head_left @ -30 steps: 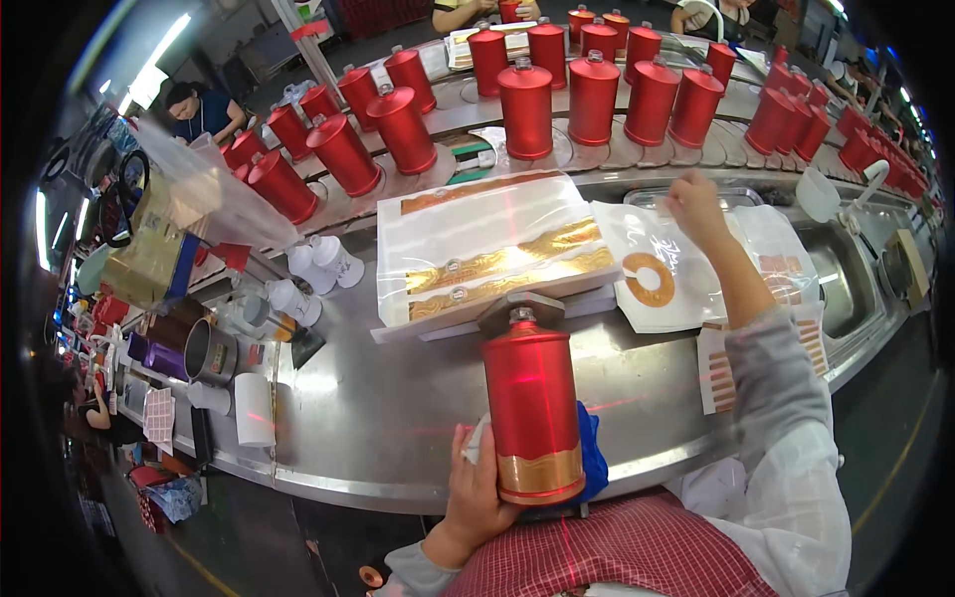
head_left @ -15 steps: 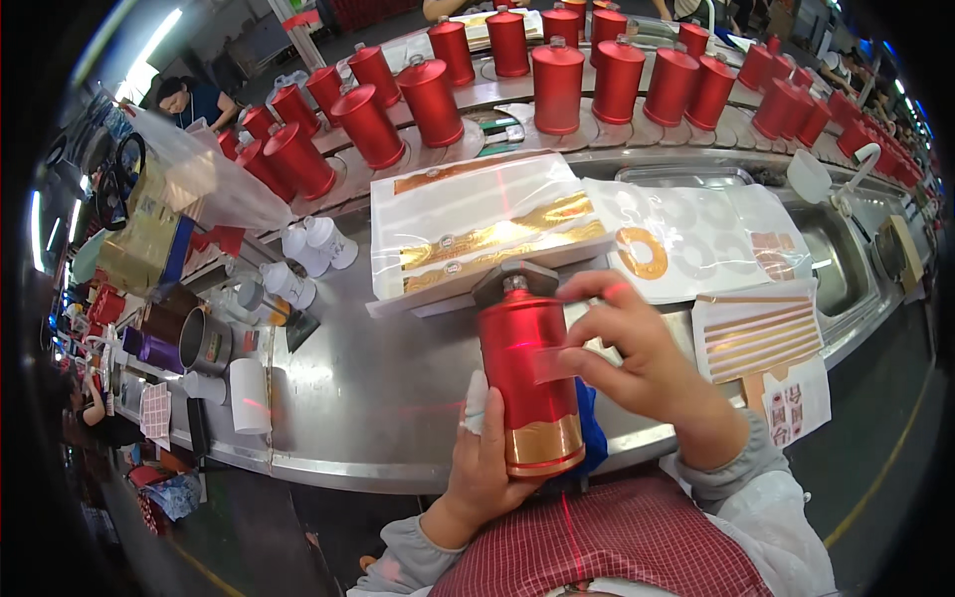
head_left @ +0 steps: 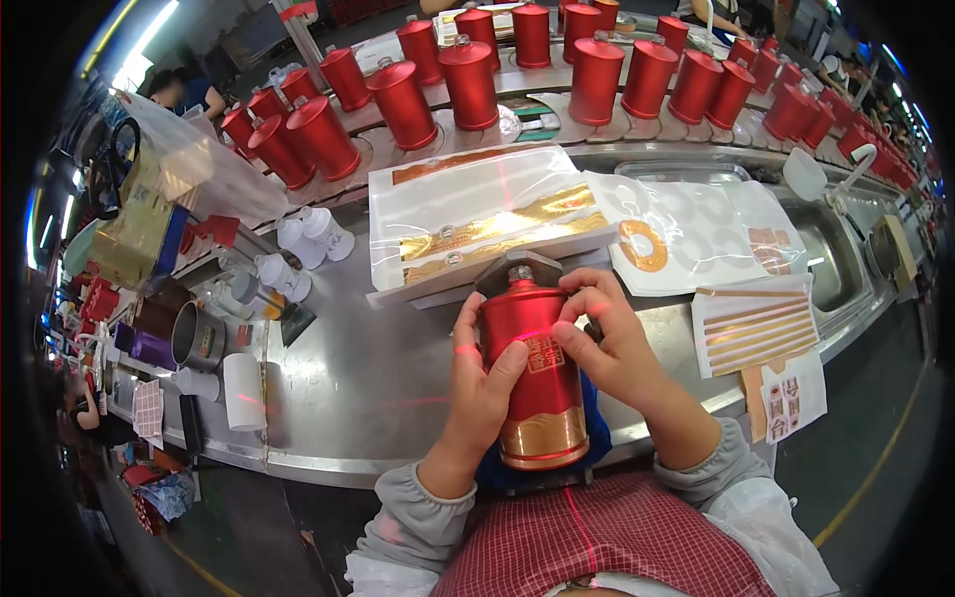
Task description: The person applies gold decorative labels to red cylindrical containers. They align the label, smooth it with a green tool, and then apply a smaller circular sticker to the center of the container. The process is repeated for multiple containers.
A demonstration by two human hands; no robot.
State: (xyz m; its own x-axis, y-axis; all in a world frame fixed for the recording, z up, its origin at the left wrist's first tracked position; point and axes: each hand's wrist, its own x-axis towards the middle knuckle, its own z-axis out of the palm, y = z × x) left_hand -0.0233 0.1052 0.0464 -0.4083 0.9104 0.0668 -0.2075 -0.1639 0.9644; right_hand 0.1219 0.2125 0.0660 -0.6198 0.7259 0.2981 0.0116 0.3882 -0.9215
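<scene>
A glossy red bottle point(head_left: 527, 398) with a gold band round its base and a bare neck on top stands slightly tilted before me. My left hand point(head_left: 479, 383) wraps its left side, thumb across the front. On the right side, my right hand point(head_left: 619, 353) grips it too, with a fingertip at the shoulder and the thumb by the front. Between the two thumbs lies a small gold-printed label point(head_left: 546, 355) on the red surface. Blue cloth point(head_left: 599, 423) shows behind and below the bottle. A dark block point(head_left: 489, 274) is just behind its neck.
Gold strip sheets point(head_left: 477, 224) lie stacked behind the bottle. To the right are a sheet with a gold ring label point(head_left: 645, 247), a striped label sheet point(head_left: 758, 323) and a sink point(head_left: 836, 264). Red bottles point(head_left: 597, 85) line the conveyor point(head_left: 542, 134). White cups point(head_left: 328, 234) stand left.
My left hand has moved up the bottle from its lower part. The small clear piece my right fingers held is gone from them, and a gold-printed label shows on the bottle's front.
</scene>
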